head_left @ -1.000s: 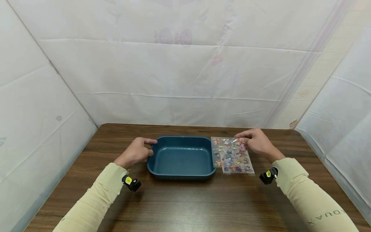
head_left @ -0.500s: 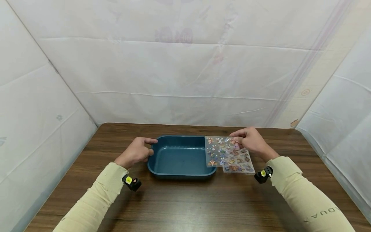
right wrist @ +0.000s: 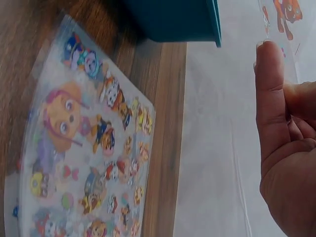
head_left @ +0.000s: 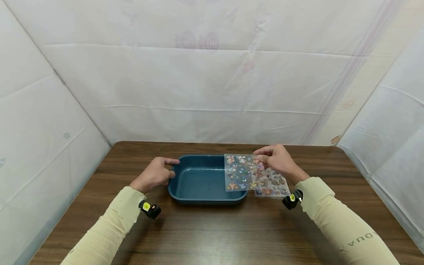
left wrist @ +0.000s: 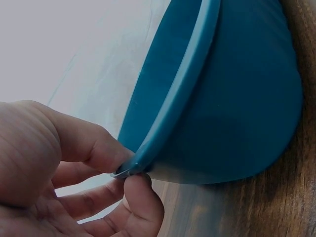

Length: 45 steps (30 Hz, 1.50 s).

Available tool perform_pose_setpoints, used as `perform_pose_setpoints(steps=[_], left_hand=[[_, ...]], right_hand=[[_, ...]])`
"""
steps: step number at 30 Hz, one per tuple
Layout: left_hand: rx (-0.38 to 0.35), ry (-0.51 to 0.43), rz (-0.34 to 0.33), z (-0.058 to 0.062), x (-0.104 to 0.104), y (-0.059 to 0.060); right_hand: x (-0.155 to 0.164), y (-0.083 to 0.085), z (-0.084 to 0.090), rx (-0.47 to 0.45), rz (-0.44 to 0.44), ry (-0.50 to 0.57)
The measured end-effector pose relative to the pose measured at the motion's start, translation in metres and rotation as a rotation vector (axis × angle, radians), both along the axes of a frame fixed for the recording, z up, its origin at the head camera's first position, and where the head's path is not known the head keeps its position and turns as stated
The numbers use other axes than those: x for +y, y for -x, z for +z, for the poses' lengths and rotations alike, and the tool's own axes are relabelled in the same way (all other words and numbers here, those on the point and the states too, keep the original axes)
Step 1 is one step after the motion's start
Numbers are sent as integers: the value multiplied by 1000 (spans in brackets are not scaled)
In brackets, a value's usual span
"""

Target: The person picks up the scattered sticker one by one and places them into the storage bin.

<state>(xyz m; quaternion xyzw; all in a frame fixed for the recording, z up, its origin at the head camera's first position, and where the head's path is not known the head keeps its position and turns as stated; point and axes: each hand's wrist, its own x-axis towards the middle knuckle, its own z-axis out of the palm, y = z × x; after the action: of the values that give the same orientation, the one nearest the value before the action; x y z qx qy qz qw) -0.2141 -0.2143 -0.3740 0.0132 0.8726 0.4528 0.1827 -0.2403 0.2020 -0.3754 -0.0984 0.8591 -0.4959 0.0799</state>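
**Holding a sticker sheet over the tub's edge**

Pinching the left rim of the dark blue rectangular plastic tub (head_left: 205, 180), the left hand (head_left: 155, 176) has its thumb on top of the lip and its curled fingers (left wrist: 143, 207) underneath, as the left wrist view shows close up. The tub sits on the brown wood-grain table (head_left: 212, 232), between the two hands.

The right hand (head_left: 276, 160) holds a clear plastic sheet of colourful cartoon stickers (head_left: 239, 172) by its upper right corner, thumb and fingers closed on the edge. That sheet hangs just left of the right hand, lifted off the table and overlapping the tub's right side.

Below the right hand, a second clear sheet of cartoon puppy stickers (head_left: 272, 187) lies flat on the table, just beside the tub's right wall; the right wrist view shows it close to the tub's corner (right wrist: 197, 22). Whether the two sheets touch cannot be told.

Both arms wear pale yellow sleeves (head_left: 334, 217).
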Motion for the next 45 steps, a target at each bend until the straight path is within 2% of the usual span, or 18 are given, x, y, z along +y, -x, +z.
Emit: perform_pose_setpoints(steps=[5, 13, 21, 33, 45], left_hand=[[6, -8, 14, -1, -2, -1], [11, -31, -6, -2, -1, -1], [-4, -52, -4, -2, 2, -3], [2, -52, -20, -2, 6, 2], [4, -51, -29, -2, 5, 1]], right_hand=[[-7, -1, 1, 7, 17, 24], [-16, -3, 5, -14, 5, 44], [-24, -6, 5, -21, 12, 26], [-38, -1, 8, -32, 29, 31], [-54, 2, 16, -57, 50, 17]])
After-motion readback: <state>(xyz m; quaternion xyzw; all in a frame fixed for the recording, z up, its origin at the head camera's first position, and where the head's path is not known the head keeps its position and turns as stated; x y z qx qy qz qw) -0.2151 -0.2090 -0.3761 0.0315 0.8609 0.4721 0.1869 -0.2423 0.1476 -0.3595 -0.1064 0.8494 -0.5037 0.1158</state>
